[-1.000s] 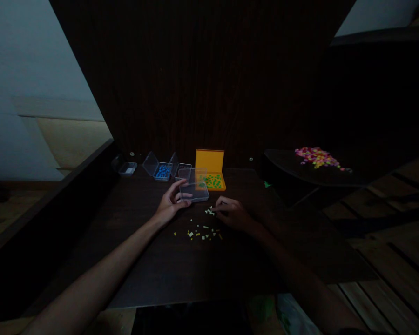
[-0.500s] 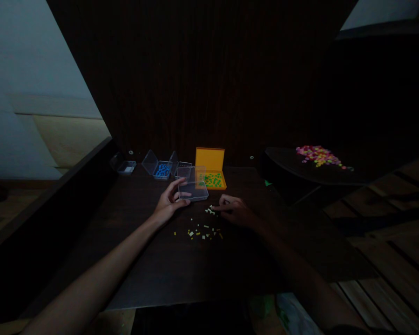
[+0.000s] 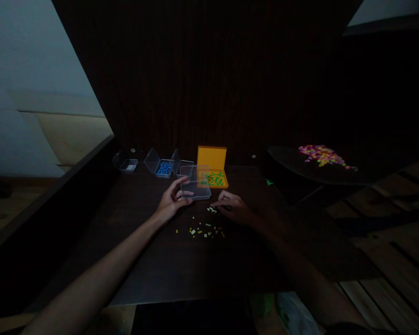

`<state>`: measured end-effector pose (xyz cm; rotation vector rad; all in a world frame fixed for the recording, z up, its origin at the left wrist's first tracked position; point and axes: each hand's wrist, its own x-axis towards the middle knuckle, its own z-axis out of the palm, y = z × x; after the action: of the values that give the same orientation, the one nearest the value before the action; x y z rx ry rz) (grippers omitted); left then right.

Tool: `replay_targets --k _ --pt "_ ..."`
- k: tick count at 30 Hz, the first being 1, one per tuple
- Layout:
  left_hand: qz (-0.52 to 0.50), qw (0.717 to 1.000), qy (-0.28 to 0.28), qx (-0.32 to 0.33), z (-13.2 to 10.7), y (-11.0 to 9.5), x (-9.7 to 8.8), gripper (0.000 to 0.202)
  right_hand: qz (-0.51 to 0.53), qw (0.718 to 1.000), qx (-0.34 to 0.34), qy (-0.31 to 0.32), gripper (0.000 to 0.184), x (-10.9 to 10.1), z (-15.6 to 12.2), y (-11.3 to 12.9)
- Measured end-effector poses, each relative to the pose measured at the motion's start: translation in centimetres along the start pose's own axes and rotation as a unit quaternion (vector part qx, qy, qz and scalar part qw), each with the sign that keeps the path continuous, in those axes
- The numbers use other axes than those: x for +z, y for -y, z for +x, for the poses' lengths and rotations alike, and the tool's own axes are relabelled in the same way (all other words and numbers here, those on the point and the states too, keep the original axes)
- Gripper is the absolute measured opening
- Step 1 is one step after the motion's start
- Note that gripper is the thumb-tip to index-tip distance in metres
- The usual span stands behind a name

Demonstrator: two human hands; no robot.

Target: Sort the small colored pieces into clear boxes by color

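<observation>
Dim tabletop point(image 3: 153, 267) has blue pieces point(image 3: 165, 168) and green pieces point(image 3: 217, 179) boxed, pale pieces point(image 3: 214, 211) and yellow pieces point(image 3: 200, 232) loose; left hand point(image 3: 170, 201) grips clear box point(image 3: 201, 197), right hand point(image 3: 234, 209) at pale ones, can't tell if pinching.

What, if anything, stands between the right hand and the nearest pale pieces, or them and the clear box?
Nothing visible: the right hand is at the pale pieces, and the left hand holds the clear box beyond.

Dk brown table point(image 3: 153, 274) w/ loose white/yellow pcs point(image 3: 206, 235) mid, clear boxes point(image 3: 164, 176) & open yellow box point(image 3: 211, 158) at back.
</observation>
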<state>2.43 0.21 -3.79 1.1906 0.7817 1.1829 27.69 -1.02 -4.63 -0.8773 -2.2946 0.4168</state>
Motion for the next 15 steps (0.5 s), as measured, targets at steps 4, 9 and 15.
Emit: replay_targets --k 4,9,15 --pt "0.001 1.000 0.004 0.006 -0.03 -0.06 0.03 0.069 0.002 1.000 -0.008 0.011 0.023 0.17 0.11 0.16" --pt "0.001 1.000 0.003 0.005 -0.11 -0.21 0.05 0.069 -0.001 1.000 -0.004 -0.001 0.020 -0.02 -0.06 -0.15" --pt "-0.006 1.000 0.003 0.004 -0.04 -0.12 -0.01 0.069 0.017 1.000 0.024 0.008 0.018 -0.31 -0.09 -0.22"
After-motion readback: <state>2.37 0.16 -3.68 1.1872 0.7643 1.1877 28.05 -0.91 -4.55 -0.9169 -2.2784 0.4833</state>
